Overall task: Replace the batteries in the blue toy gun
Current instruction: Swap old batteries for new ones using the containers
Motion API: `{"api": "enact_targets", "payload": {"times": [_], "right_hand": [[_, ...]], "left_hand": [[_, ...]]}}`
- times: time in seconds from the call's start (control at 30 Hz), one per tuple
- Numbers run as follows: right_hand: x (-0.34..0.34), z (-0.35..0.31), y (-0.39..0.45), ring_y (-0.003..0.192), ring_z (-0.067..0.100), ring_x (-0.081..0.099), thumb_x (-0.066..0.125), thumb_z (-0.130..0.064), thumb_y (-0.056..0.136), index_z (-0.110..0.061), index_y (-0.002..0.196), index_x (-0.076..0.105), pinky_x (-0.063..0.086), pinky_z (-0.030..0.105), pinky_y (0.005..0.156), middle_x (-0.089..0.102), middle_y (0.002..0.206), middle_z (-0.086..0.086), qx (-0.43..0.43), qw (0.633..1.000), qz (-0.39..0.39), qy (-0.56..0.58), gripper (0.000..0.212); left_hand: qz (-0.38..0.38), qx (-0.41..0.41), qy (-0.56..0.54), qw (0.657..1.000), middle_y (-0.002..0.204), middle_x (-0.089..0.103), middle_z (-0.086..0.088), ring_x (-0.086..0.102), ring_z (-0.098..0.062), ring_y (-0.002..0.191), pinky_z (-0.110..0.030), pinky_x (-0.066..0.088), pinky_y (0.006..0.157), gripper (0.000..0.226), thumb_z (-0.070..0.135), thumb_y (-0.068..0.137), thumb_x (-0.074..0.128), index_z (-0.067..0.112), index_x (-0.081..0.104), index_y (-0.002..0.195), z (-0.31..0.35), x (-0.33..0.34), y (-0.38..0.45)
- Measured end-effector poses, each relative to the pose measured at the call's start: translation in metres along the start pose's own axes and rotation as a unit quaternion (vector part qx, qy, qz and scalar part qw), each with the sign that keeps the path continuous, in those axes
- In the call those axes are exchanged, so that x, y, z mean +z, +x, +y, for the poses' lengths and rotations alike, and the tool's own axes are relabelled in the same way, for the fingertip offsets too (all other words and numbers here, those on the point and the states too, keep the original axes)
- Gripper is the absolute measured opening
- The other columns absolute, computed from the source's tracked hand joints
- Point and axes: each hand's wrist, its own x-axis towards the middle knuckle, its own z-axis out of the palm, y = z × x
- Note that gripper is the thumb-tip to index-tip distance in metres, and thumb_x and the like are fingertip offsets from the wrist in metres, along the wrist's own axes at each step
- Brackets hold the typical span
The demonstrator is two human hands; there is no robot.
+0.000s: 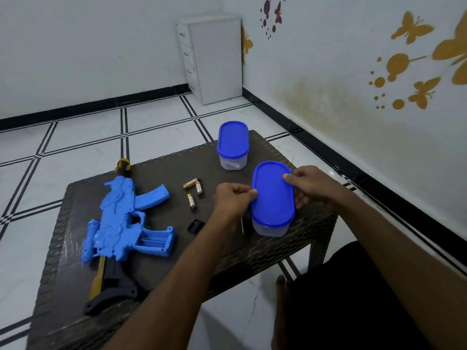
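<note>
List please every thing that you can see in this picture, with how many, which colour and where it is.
toy gun: 1, blue with black and yellow parts, left side of table, battery slot open
batteries: 3, gold and black, loose at table centre
battery cover: 1, black, right of the gun
containers: 2, clear with blue lids; far container near the table's back edge, near container held between the hands
table: 1, dark brown woven
drawer cabinet: 1, white, room corner
butterfly stickers: several, yellow and dark red, on walls
left hand: pinches the near container's lid
right hand: grips the near container
</note>
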Motion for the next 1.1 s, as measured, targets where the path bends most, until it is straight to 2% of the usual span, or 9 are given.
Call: {"api": "enact_targets", "payload": {"times": [0.17,0.27,0.47,0.6,0.67,0.73,0.8,0.93,1.1], "right_hand": [[-0.004,-0.003,0.022,0.04,0.014,0.056,0.049,-0.023,0.1,-0.009,0.085,0.05,0.044,0.021,0.037,0.058,0.061,0.009,-0.021,0.998,0.043,-0.047,0.02],[-0.009,-0.006,0.037,0.044,0.018,0.053,0.048,-0.02,0.099,-0.008,0.089,0.05,0.043,0.027,0.042,0.057,0.064,0.011,-0.01,0.997,0.045,-0.062,0.016],[-0.012,-0.012,0.054,0.057,0.021,0.057,0.05,-0.023,0.097,-0.006,0.098,0.057,0.045,0.029,0.047,0.061,0.08,0.012,-0.025,0.992,0.086,-0.09,0.019],[-0.015,-0.014,0.059,0.066,0.023,0.061,0.051,-0.031,0.097,-0.006,0.107,0.06,0.05,0.031,0.054,0.064,0.087,0.01,-0.011,0.992,0.08,-0.1,0.028],[-0.016,-0.021,0.055,0.09,0.026,0.064,0.053,-0.034,0.096,-0.009,0.119,0.056,0.055,0.038,0.074,0.062,0.108,0.01,-0.011,0.982,0.086,-0.166,0.035],[-0.016,-0.03,0.05,0.114,0.029,0.056,0.056,-0.033,0.094,-0.014,0.131,0.051,0.052,0.045,0.093,0.053,0.129,0.011,-0.063,0.952,0.15,-0.261,0.042],[-0.006,-0.046,0.039,0.114,0.026,0.054,0.058,-0.028,0.093,-0.015,0.126,0.055,0.051,0.042,0.093,0.056,0.125,0.01,-0.161,0.929,0.185,-0.276,0.035],[0.047,-0.087,0.016,0.093,0.016,0.062,0.057,-0.013,0.091,-0.015,0.106,0.069,0.046,0.026,0.078,0.068,0.102,0.002,-0.289,0.918,0.089,-0.256,0.02],[0.12,-0.11,0.021,0.106,0.021,0.062,0.053,-0.008,0.091,-0.018,0.109,0.071,0.05,0.035,0.09,0.07,0.114,0.004,-0.319,0.898,-0.017,-0.302,0.027]], "left_hand": [[0.014,-0.067,-0.069,0.995,0.087,0.072,-0.01,0.069,-0.02,0.076,-0.026,0.055,0.055,0.005,0.006,0.082,0.073,0.008,0.071,0.079,0.011,0.013,0.017],[0.024,-0.096,-0.106,0.989,0.081,0.072,-0.01,0.068,-0.019,0.07,-0.024,0.052,0.048,0.007,0.002,0.08,0.073,0.007,0.071,0.075,0.017,0.02,0.026],[0.005,-0.11,-0.131,0.985,0.092,0.072,-0.009,0.069,-0.018,0.081,-0.027,0.057,0.062,0.011,0.006,0.08,0.074,0.006,0.071,0.091,0.024,0.027,0.038],[-0.016,-0.076,-0.114,0.99,0.093,0.072,-0.008,0.07,-0.017,0.082,-0.028,0.059,0.064,0.013,0.016,0.082,0.074,0.009,0.07,0.092,0.028,0.022,0.036],[-0.001,-0.019,-0.075,0.997,0.086,0.07,-0.004,0.068,-0.014,0.08,-0.024,0.056,0.061,0.009,0.024,0.085,0.072,0.016,0.069,0.084,0.026,0.011,0.032],[0.022,0.054,-0.033,0.998,0.082,0.07,0.003,0.067,-0.012,0.08,-0.02,0.052,0.059,0.008,0.027,0.087,0.07,0.026,0.068,0.079,0.022,-0.007,0.028],[0.038,0.097,-0.004,0.995,0.083,0.071,0.004,0.068,-0.012,0.081,-0.021,0.054,0.063,0.009,0.025,0.088,0.068,0.03,0.068,0.082,0.016,-0.03,0.022],[0.074,0.116,0.015,0.99,0.089,0.073,-0.005,0.067,-0.017,0.08,-0.036,0.054,0.073,0.01,0.016,0.089,0.066,0.024,0.07,0.093,0.003,-0.083,0.013],[0.151,0.142,0.102,0.973,0.088,0.072,-0.003,0.066,-0.014,0.077,-0.029,0.054,0.07,0.012,0.016,0.088,0.066,0.025,0.071,0.095,-0.02,-0.152,-0.003]]}}
